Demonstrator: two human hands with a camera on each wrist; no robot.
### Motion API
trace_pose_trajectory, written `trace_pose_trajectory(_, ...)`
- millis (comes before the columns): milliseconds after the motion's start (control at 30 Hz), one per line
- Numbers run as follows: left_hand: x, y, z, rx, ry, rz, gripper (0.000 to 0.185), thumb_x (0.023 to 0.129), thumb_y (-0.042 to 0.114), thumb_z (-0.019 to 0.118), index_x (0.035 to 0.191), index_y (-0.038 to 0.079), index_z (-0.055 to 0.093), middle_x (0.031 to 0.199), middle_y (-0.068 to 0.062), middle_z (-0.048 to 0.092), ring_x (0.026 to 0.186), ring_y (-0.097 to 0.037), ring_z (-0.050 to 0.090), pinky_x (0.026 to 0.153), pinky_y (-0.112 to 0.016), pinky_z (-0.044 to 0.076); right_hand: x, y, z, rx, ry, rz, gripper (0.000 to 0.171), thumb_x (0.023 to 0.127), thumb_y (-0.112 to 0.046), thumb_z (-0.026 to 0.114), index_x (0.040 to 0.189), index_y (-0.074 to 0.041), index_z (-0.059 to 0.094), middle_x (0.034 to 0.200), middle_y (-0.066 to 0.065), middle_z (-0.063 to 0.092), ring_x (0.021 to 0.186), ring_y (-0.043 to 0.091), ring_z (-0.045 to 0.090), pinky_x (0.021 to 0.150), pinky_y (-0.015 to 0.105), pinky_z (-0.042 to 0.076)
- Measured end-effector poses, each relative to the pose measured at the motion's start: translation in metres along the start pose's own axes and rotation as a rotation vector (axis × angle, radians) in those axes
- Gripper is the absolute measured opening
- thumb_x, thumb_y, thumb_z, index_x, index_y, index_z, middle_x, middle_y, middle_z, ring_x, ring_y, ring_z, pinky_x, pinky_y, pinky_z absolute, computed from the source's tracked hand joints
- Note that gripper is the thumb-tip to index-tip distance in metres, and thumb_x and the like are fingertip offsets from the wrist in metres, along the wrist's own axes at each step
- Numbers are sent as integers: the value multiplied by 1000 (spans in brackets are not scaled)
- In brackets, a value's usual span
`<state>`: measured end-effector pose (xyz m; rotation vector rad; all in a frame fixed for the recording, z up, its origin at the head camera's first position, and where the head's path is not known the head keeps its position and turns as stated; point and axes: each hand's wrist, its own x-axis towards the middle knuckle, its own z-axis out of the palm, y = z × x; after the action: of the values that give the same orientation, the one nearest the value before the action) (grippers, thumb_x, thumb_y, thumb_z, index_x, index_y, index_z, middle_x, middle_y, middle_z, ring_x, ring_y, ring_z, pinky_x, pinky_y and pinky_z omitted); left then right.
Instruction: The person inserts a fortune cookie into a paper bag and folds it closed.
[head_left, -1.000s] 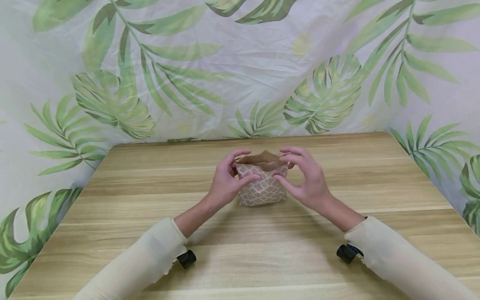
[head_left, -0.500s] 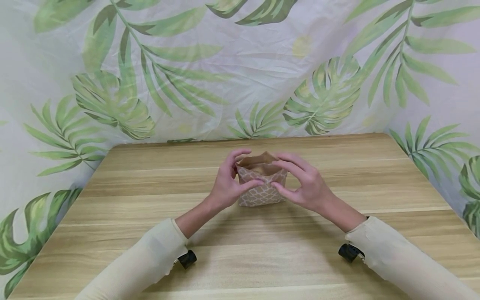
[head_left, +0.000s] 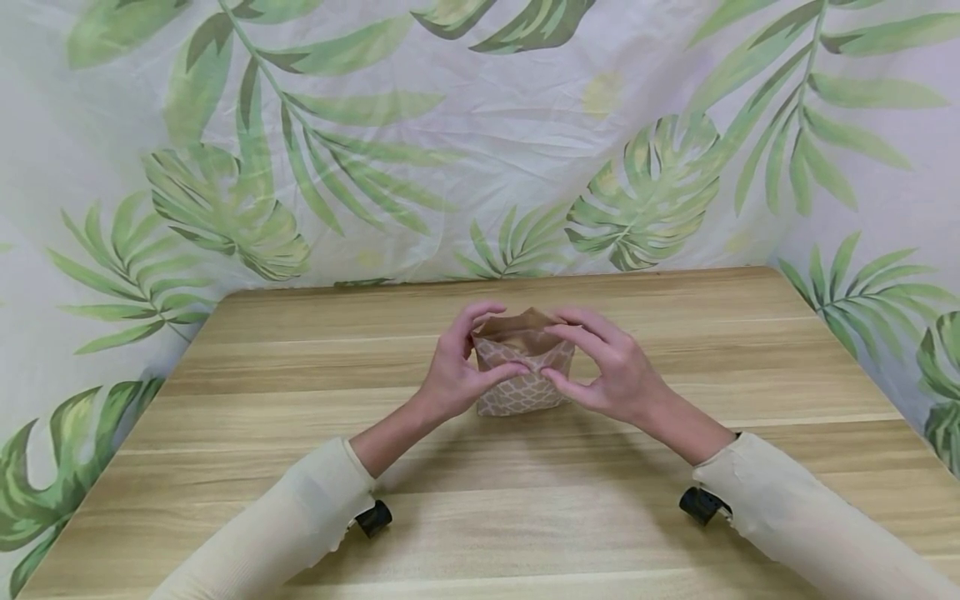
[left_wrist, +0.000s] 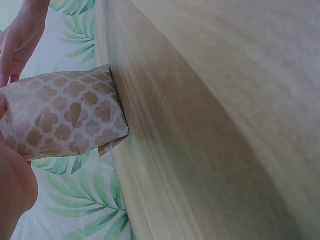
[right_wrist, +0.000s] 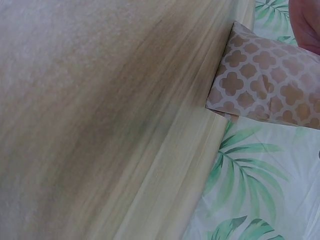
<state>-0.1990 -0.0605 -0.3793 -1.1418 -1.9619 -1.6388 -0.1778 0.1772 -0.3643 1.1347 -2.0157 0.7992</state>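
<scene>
A small brown paper bag (head_left: 519, 393) with a white lattice print stands upright on the wooden table, its mouth spread and facing up. My left hand (head_left: 459, 367) grips its left side, thumb on the front panel and fingers around the left rim. On the other side my right hand (head_left: 615, 367) holds the right rim, thumb on the front and fingers over the mouth. Both thumbs nearly meet at the front middle. In the left wrist view the printed bag (left_wrist: 70, 112) rests with its bottom edge on the tabletop. The bag's inner bottom is hidden.
The wooden table (head_left: 480, 533) spreads around the bag, with its back edge close behind. A leaf-print cloth (head_left: 480, 150) hangs behind it and at both sides. Black wrist cameras (head_left: 373, 518) sit under the sleeve cuffs.
My right hand has shifted left along the rim, its fingers now over the bag's mouth. The left thumb has slid slightly right, and the front rim is pulled down, widening the mouth.
</scene>
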Motion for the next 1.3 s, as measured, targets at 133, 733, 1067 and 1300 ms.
trace_pose_trajectory(133,0,1,0,11,3,-1,74,69,-18,88,132,-11,49,113,-27,68,95,-36,70,75,-24,58,-1,1,0,-12,-2,-8,37,87,-22,78,112,5,70,123,23,65,108,36,67,89,44,59)
trace_pose_trajectory(733,1,6,5,14,-4,-69,86,66,-11,93,139,-2,49,123,-24,67,112,-35,66,94,-34,56,-3,-1,6,228,11,197,82,73,2,90,145,6,50,120,20,71,101,30,70,85,26,57)
trace_pose_trajectory(1067,2,7,10,-28,59,-125,76,74,-13,87,138,-4,49,113,-23,71,106,-33,69,88,-29,58,-3,-7,14,332,95,418,81,76,11,86,147,5,49,117,24,73,92,35,76,57,14,44)
trace_pose_trajectory(1300,2,5,12,-74,92,-141,70,75,-14,85,136,-5,50,107,-24,73,99,-33,73,76,-27,61,-3,-6,19,295,152,410,74,73,10,88,140,7,56,79,11,74,53,11,63,71,13,52)
